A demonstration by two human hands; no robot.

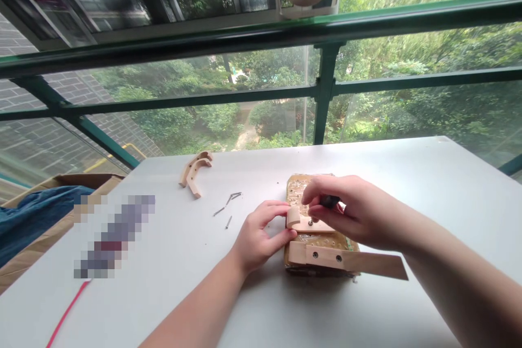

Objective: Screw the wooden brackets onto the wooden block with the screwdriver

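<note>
Between the thumb and fingers of my left hand (263, 234) is the curled end of a light wooden piece (293, 217), lying on a taped, worn block (294, 185) full of small holes. My right hand (346, 206) is closed around a dark-handled screwdriver (329, 201), above the flat part of that piece. Its tip is hidden by my fingers. A metal screw (310, 222) stands at the wood just below the fingertips. Nearer to me, a second wooden piece (367, 263) with two dark-rimmed screw holes lies across the block's front edge.
Several loose screws (228, 222) lie left of the block on the white table (163, 304). Two curved wooden pieces (196, 171) rest near the far edge. A blurred-out object (118, 239) and a red cord (67, 312) are at left, beside a cardboard box (81, 180). A green railing (324, 92) stands beyond.
</note>
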